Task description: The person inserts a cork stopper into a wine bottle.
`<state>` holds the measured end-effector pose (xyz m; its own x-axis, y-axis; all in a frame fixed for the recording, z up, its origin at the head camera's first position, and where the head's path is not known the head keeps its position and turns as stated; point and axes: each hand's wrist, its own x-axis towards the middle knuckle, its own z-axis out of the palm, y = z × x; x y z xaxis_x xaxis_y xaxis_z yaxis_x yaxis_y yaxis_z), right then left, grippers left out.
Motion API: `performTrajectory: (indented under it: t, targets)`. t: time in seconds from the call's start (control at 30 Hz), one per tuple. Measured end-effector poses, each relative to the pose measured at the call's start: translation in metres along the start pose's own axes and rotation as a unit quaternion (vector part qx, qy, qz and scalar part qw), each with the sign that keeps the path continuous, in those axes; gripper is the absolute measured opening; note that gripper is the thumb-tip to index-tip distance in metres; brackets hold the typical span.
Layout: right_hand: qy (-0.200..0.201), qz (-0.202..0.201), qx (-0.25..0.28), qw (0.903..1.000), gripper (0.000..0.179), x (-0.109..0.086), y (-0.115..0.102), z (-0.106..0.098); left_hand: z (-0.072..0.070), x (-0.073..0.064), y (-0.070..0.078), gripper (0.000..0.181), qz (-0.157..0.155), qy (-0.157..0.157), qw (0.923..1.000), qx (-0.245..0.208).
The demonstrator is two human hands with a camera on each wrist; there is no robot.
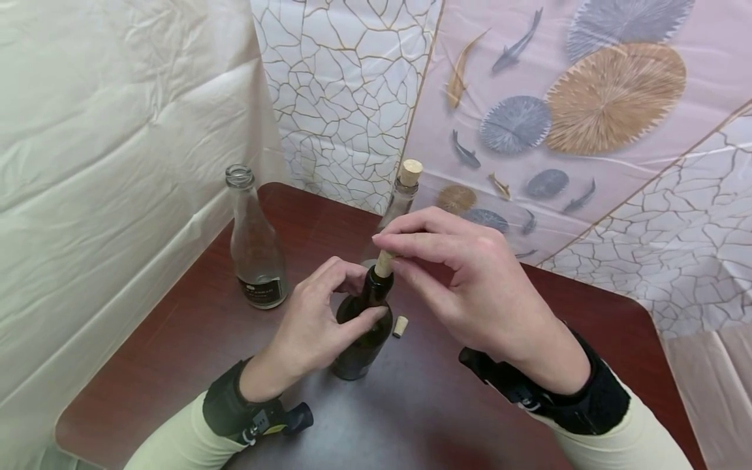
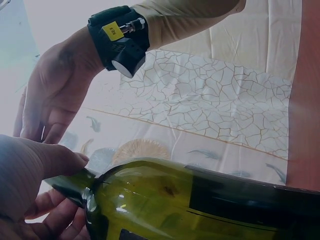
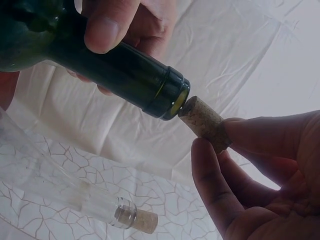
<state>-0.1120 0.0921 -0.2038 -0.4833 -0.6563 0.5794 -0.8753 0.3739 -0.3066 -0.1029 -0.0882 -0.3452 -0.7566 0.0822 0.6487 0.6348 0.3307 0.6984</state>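
A dark green wine bottle stands upright on the table, and my left hand grips it round the neck. In the left wrist view the green glass body fills the lower part, the thumb lying on the neck. My right hand pinches a cork between thumb and fingertips. The cork is tilted, its lower end right at the bottle's mouth. A second, loose cork lies on the table just right of the bottle.
At the left stands an uncorked clear bottle with a dark label. Behind my hands is another clear bottle, a cork in its mouth. Patterned cloth hangs behind the reddish-brown table.
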Motion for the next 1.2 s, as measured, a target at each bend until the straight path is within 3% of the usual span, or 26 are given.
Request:
performTrajectory:
  t: [0.27,0.77,1.2]
  targets:
    - [-0.006,-0.010,-0.008,0.9999,0.022,-0.003,0.005,0.009,0.000,-0.001,-0.002,0.034,0.001,-0.003,1.0000,0.008]
    - [0.019,-0.040,-0.023,0.9988,0.021,-0.010,0.006,0.020,0.000,-0.001,-0.003,0.033,0.003,-0.002,0.9999,0.013]
    - [0.089,-0.060,-0.021,0.9940,0.021,-0.013,0.007,0.031,0.000,-0.002,-0.005,0.033,0.005,0.001,1.0000,0.004]
